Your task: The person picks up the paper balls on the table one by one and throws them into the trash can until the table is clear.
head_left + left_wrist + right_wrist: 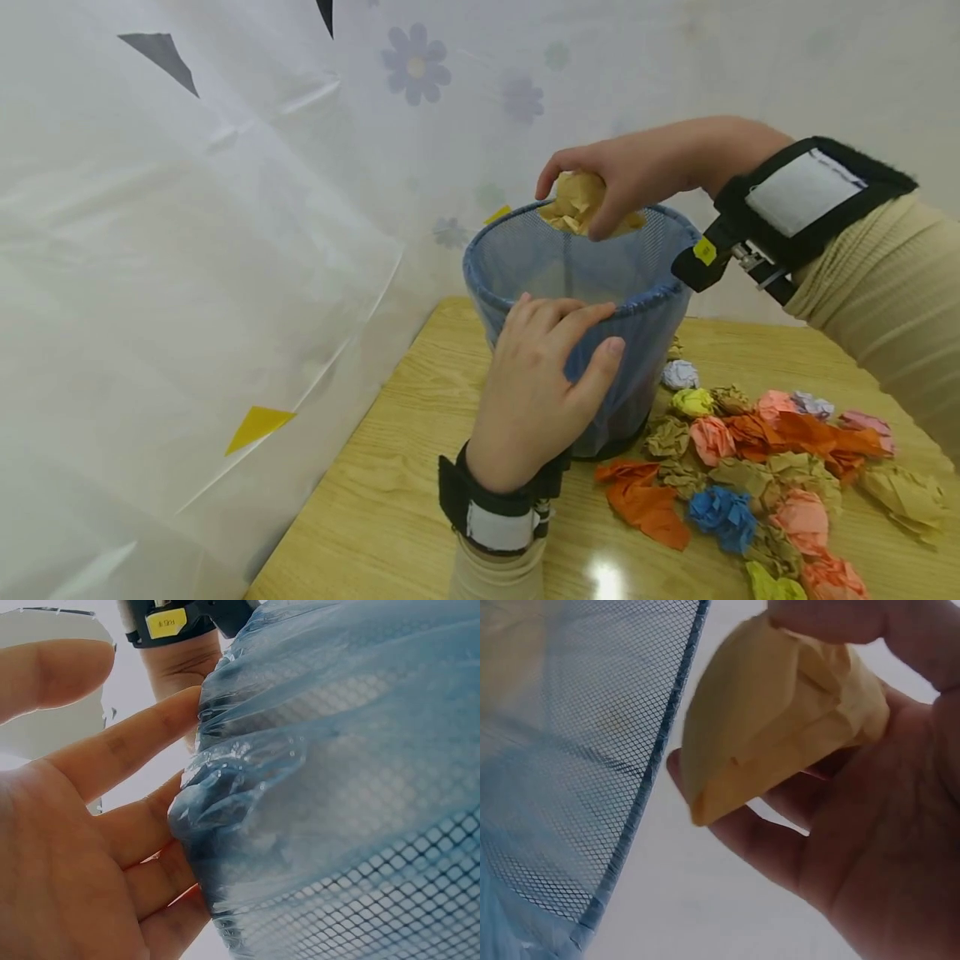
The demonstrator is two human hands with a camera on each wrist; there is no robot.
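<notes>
Closest to the camera, the left hand (536, 392) is wrapped against the near side of the blue mesh bin (517, 258), fingers hooked over its rim and thumb spread along the wall, so it's gripping the bin itself. The left wrist view shows those fingers (142, 742) lying pretty straight against the crinkly plastic liner (300, 750) folded over the mesh. The bin stands upright on a wooden table (390, 467), near its back left corner.

To the right of the bin there's a whole pile of crumpled paper balls (757, 467) spread out on the table: orange, pink, tan, blue, yellow-green, one pale one just beside the bin's base.

Farther back, the right hand (630, 179) is up over the bin's far rim, fingers curled round a tan paper ball (573, 204). The right wrist view shows the paper ball (780, 720) clamped between thumb and fingers, just beside the rim, above the opening and not let go.

Behind the bin hangs a white flowered sheet (225, 208).
</notes>
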